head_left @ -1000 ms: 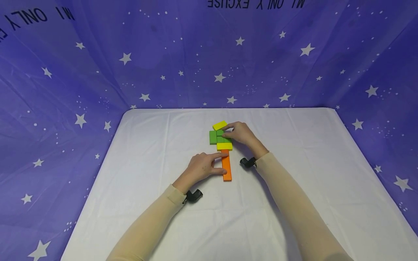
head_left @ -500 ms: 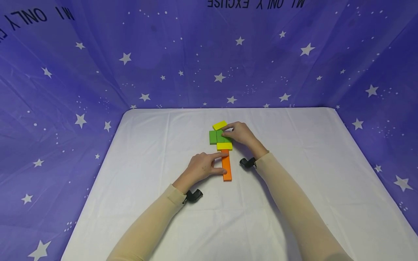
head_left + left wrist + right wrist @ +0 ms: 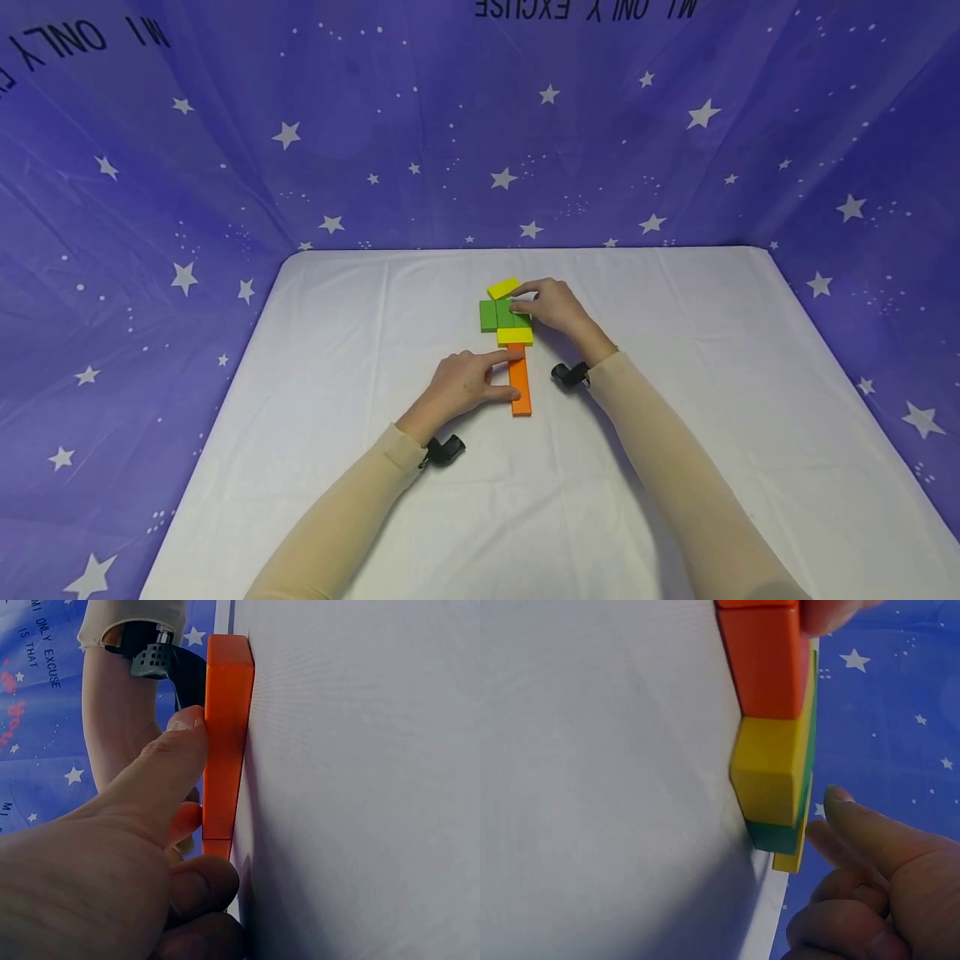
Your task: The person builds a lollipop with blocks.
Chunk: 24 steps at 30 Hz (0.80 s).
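Note:
Three green blocks (image 3: 488, 317) lie side by side on the white cloth. A yellow block (image 3: 514, 337) sits against their near side, and another yellow block (image 3: 503, 288) lies slanted at their far side. Below runs an orange strip (image 3: 521, 379), which the left wrist view shows as two orange blocks (image 3: 227, 750) end to end. My left hand (image 3: 465, 383) rests thumb and index finger on the strip, spread apart. Over the green blocks is my right hand (image 3: 557, 307), index finger near the slanted yellow block, thumb over the green; whether the thumb touches is unclear.
A white cloth (image 3: 375, 517) covers the table. Purple star-printed fabric (image 3: 420, 125) hangs behind it and on both sides. A small black camera sits at each wrist, the left one (image 3: 447, 451) and the right one (image 3: 570, 374).
A second ago an edge crossed the middle green block; now its top looks even with its neighbours. Both hands have stayed almost still.

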### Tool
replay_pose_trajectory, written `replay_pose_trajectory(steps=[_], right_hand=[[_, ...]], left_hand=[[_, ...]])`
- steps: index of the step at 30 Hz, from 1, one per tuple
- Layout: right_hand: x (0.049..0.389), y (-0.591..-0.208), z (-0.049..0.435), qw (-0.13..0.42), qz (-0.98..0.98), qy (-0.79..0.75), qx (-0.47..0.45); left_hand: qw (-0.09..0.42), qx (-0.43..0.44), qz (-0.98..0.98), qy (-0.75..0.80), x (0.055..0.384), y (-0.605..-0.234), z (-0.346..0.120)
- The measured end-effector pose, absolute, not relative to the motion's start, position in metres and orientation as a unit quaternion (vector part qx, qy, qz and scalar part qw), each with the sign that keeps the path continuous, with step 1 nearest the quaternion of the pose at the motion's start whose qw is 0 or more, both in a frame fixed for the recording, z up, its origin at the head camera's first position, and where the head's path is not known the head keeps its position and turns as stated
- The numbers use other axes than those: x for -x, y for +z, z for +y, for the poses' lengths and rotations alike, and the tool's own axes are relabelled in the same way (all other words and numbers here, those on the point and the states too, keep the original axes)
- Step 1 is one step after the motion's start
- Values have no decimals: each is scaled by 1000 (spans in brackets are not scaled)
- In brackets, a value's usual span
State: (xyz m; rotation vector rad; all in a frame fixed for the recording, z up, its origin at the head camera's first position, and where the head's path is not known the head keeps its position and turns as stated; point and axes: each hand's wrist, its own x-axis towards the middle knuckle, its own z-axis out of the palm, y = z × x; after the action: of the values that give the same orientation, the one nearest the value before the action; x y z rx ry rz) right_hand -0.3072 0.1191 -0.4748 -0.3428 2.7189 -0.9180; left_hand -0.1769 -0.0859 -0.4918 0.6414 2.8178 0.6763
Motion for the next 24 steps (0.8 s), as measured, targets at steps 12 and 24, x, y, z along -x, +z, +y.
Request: replay_pose_trajectory(steps=[12, 24], right_hand=[[297, -460, 143, 93, 929, -344, 102], [275, -447, 188, 66, 925, -366, 69]], left_hand=[[85, -216, 944, 234, 176, -491, -86], [85, -221, 943, 235, 177, -491, -86]])
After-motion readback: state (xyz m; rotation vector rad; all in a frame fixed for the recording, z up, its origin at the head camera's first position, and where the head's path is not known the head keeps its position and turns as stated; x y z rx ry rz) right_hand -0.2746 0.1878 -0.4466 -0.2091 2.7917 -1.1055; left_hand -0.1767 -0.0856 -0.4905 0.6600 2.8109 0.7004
